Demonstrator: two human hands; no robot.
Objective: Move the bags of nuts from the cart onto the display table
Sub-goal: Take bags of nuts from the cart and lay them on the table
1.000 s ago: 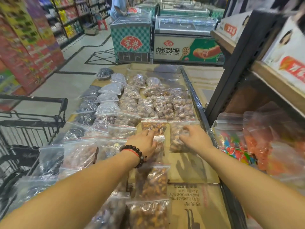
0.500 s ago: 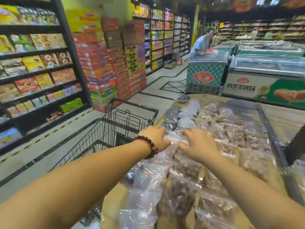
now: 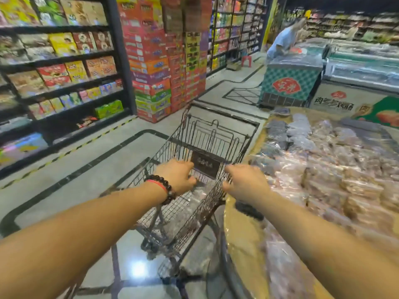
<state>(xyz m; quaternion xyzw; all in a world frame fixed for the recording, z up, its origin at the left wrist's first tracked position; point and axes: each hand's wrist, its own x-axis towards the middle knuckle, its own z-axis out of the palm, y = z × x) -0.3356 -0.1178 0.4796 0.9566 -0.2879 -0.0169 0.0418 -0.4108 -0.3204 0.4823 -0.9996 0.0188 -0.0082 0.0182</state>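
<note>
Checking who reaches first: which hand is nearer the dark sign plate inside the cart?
Left. The left hand is inside the cart, just left of the dark plate. The right hand hovers at the cart's right rim, slightly farther away.

Display table [image 3: 239, 229] w/ bags of nuts [image 3: 323, 169]
Clear bags lie in rows across its brown top; wire cart [image 3: 200, 147] stands just beside, on tiled floor [image 3: 75, 160].
</note>
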